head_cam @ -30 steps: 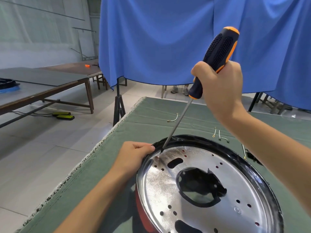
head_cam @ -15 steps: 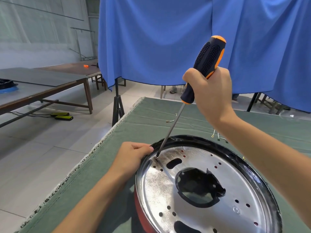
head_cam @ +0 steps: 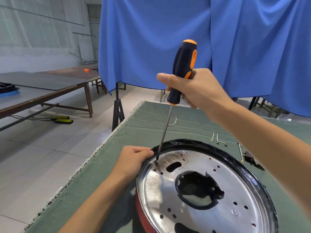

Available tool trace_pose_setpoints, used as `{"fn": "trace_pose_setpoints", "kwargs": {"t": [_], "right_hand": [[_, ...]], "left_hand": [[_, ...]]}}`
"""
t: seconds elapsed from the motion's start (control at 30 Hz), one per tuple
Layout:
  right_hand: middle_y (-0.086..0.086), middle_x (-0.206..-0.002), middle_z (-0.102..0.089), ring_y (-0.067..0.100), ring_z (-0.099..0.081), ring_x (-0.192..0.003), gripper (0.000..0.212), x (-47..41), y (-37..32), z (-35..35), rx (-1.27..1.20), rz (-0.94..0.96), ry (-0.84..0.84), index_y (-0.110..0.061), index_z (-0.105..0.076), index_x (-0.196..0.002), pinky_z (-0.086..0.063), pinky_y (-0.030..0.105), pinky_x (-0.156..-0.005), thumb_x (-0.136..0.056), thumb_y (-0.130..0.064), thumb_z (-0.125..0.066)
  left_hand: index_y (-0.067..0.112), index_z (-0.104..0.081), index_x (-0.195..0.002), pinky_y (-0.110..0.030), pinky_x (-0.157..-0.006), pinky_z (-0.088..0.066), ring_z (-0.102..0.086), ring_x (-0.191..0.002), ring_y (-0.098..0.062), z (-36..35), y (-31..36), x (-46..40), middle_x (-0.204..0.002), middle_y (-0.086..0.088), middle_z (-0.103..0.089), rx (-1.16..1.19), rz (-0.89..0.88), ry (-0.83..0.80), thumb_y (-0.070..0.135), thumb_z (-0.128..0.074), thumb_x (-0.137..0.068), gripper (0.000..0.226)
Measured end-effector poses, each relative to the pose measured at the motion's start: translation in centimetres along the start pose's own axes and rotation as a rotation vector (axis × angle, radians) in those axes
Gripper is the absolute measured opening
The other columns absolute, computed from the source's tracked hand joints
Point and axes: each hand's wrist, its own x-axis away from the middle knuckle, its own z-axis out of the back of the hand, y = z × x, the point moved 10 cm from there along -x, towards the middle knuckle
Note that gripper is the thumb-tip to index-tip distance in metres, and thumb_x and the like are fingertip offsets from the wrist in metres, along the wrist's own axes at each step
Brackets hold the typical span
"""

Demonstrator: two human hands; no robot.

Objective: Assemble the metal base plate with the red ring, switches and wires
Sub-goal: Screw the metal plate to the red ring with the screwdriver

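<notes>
A shiny round metal base plate (head_cam: 239, 185) with several holes and a large middle cutout sits inside a black rim, over the red ring (head_cam: 141, 214) seen at its lower left. My left hand (head_cam: 133, 158) grips the plate's left rim. My right hand (head_cam: 196, 88) holds a black-and-orange screwdriver (head_cam: 182, 69) nearly upright. Its tip rests on a screw (head_cam: 156, 163) near the plate's left edge, just beside my left thumb. Short wires (head_cam: 218, 137) with ring ends lie on the cloth behind the plate.
The work lies on a green cloth-covered table (head_cam: 144, 130) whose left edge drops to a tiled floor. Another curved wire (head_cam: 173, 122) lies farther back. A small dark part (head_cam: 249, 157) sits right of the plate. A blue curtain (head_cam: 235, 39) hangs behind; wooden tables (head_cam: 50, 84) stand at left.
My right hand has swung the screwdriver from a rightward lean to nearly upright and moved left. Its tip has stayed at the plate's left edge, and my left hand has kept its hold.
</notes>
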Motion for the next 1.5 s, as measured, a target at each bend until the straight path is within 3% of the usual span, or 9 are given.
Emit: {"fn": "trace_pose_setpoints", "kwargs": {"t": [0.27, 0.37, 0.47, 0.67, 0.83, 0.93, 1.03, 1.23, 1.5], "right_hand": [[-0.002, -0.045, -0.054, 0.012, -0.047, -0.038, 0.029, 0.6, -1.0, -0.8, 0.124, -0.062, -0.199, -0.003, -0.067, -0.070, -0.036, 0.021, -0.043, -0.077, -0.032, -0.062], [-0.004, -0.037, -0.050, 0.011, -0.048, -0.034, 0.043, 0.6, -1.6, 0.0, 0.255, -0.002, -0.103, -0.019, -0.055, -0.044, -0.038, 0.018, -0.043, -0.074, -0.047, -0.070], [-0.007, -0.042, -0.054, 0.012, -0.055, -0.036, 0.048, 0.5, -2.1, 0.7, 0.407, 0.027, 0.007, -0.019, -0.055, -0.055, -0.044, 0.027, -0.054, -0.066, -0.063, -0.068], [-0.007, -0.055, -0.058, 0.016, -0.064, -0.058, 0.048, 0.8, -2.5, 1.1, 0.556, -0.036, 0.094, -0.020, -0.056, -0.063, -0.040, 0.026, -0.056, -0.067, -0.066, -0.064], [-0.006, -0.053, -0.058, 0.017, -0.062, -0.063, 0.053, 1.0, -2.5, 1.1, 0.576, -0.064, 0.084, -0.018, -0.059, -0.065, -0.042, 0.028, -0.056, -0.066, -0.071, -0.062], [-0.006, -0.063, -0.063, 0.015, -0.061, -0.063, 0.037, 1.0, -2.7, 0.5, 0.307, -0.067, -0.031, -0.022, -0.055, -0.069, -0.049, 0.032, -0.059, -0.073, -0.056, -0.067], [0.002, -0.076, -0.069, 0.015, -0.062, -0.056, 0.021, 0.8, -3.8, 0.7, 0.128, -0.010, -0.083, -0.019, -0.053, -0.090, -0.044, 0.023, -0.043, -0.080, -0.033, -0.065], [0.009, -0.084, -0.069, 0.014, -0.063, -0.053, 0.035, 1.2, -4.3, 0.6, 0.056, 0.083, -0.055, -0.026, -0.048, -0.109, -0.040, 0.016, -0.038, -0.082, -0.026, -0.069], [-0.001, -0.090, -0.065, 0.027, -0.064, -0.073, 0.049, 0.6, -5.7, 2.0, 0.520, 0.078, 0.102, -0.021, -0.044, -0.099, -0.054, 0.042, -0.072, -0.070, -0.047, -0.073]], "left_hand": [[0.007, -0.077, -0.069, -0.017, -0.052, -0.049, -0.060, -0.051, -0.015, 0.1, 0.0, 0.0, -0.074, -0.022, -0.071, 0.005, 0.014, 0.002, 0.002, -0.060, -0.086, 0.024], [0.008, -0.076, -0.064, -0.017, -0.051, -0.048, -0.058, -0.050, -0.015, 0.1, -0.2, 0.0, -0.067, -0.018, -0.069, 0.009, 0.017, 0.003, 0.002, -0.060, -0.085, 0.026], [0.001, -0.074, -0.071, -0.016, -0.051, -0.046, -0.058, -0.053, -0.016, 0.0, 0.3, 0.0, -0.069, -0.016, -0.068, -0.036, -0.019, 0.001, 0.007, -0.061, -0.087, 0.022], [0.035, -0.069, -0.096, -0.025, -0.084, -0.049, -0.064, -0.086, 0.006, -0.8, 4.3, 0.9, -0.088, 0.020, -0.071, -0.365, -0.329, -0.047, 0.036, -0.072, -0.077, 0.019], [0.021, -0.071, -0.082, -0.037, -0.079, -0.054, -0.067, -0.076, -0.008, -1.5, 6.5, 0.7, -0.075, 0.010, -0.071, -0.520, -0.441, 0.014, 0.027, -0.074, -0.080, 0.007], [0.021, -0.075, -0.077, -0.039, -0.075, -0.055, -0.068, -0.071, -0.010, -1.5, 6.7, 0.6, -0.070, 0.009, -0.072, -0.496, -0.442, 0.018, 0.022, -0.073, -0.080, 0.004], [0.022, -0.077, -0.082, -0.034, -0.076, -0.055, -0.067, -0.071, -0.002, -1.6, 6.9, 0.9, -0.073, 0.014, -0.073, -0.499, -0.468, 0.017, 0.019, -0.071, -0.082, 0.006], [0.020, -0.072, -0.101, -0.030, -0.085, -0.052, -0.066, -0.085, 0.002, -2.2, 6.3, 0.8, -0.086, 0.015, -0.073, -0.563, -0.471, -0.052, 0.017, -0.057, -0.093, 0.018], [0.021, -0.070, -0.091, -0.016, -0.074, -0.051, -0.067, -0.079, -0.002, -1.7, 5.3, 0.5, -0.081, 0.003, -0.074, -0.326, -0.430, -0.068, 0.016, -0.069, -0.085, 0.008]]}}
